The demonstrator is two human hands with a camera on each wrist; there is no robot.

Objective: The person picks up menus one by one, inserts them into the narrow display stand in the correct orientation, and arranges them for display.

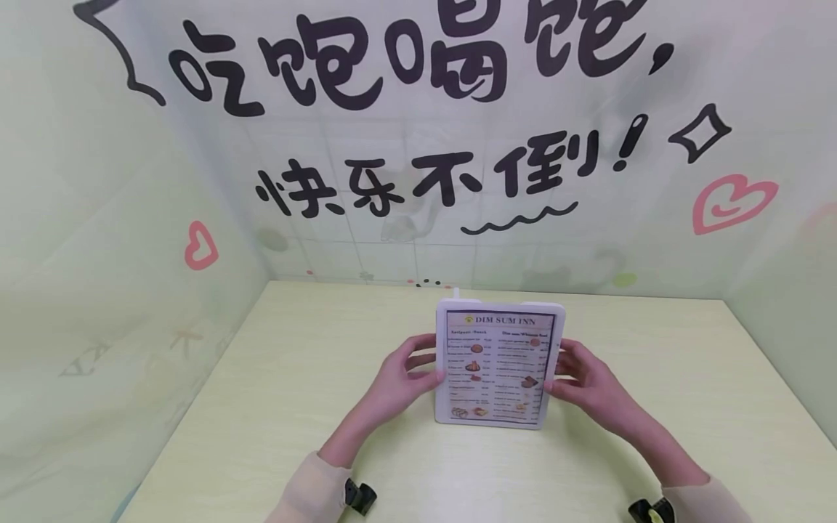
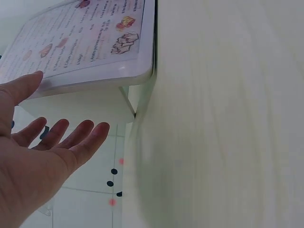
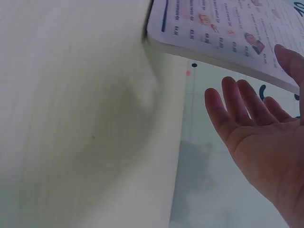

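A white-framed tabletop menu (image 1: 497, 378) headed "DIM SUM INN" stands on the table, leaning slightly back, its printed side toward me. In the left wrist view, a support (image 2: 126, 102) shows behind its panel. My left hand (image 1: 402, 381) is at the menu's left edge, the thumb (image 2: 29, 85) touching the front rim and the loosely spread fingers behind, apart from the back. On the opposite side, my right hand (image 1: 591, 385) has its thumb (image 3: 287, 59) at the right edge. Its other fingers (image 3: 230, 97) extend behind the menu with a gap.
The pale wood-grain table (image 1: 281, 378) runs back to a printed cloth backdrop (image 1: 366, 240) with large black Chinese characters and pink hearts. Cloth walls also stand at the left and right. Black devices (image 1: 361, 497) sit at both sleeve cuffs.
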